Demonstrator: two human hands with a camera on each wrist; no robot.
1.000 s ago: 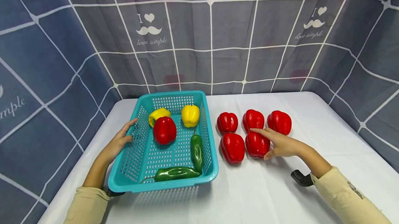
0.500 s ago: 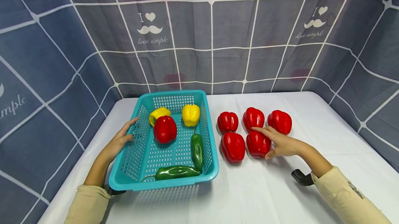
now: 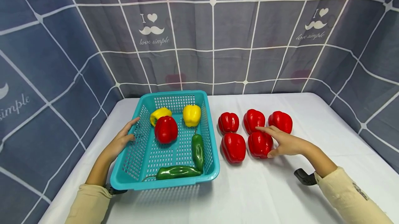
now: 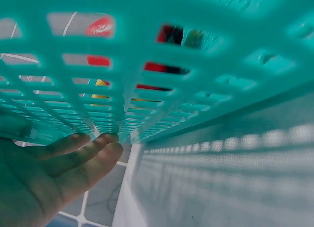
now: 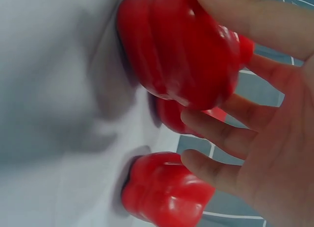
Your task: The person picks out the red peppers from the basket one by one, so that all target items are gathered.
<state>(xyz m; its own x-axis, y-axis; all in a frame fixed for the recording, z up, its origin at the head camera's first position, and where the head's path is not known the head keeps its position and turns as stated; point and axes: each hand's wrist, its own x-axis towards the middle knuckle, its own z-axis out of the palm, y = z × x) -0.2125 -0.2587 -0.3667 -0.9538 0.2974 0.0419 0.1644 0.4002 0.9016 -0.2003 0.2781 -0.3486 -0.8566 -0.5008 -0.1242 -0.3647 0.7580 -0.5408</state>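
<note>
My left hand is at the left side of a turquoise plastic basket. Its thumb comes over the rim, and its other fingers lie along the outside of the slotted wall in the left wrist view. Inside the basket are a red bell pepper, two yellow bell peppers and two long green peppers. My right hand holds the front right red bell pepper between thumb and fingers. In the right wrist view the thumb lies against this pepper, with fingers behind it.
Several other red bell peppers stand close by on the white tablecloth, right of the basket. One of them is just behind my right hand. A grey-blue checked curtain surrounds the table at the back and sides.
My right hand and the red bell pepper in it have shifted slightly right, widening the gap to the pepper on its left. The left hand stays at the basket's side.
</note>
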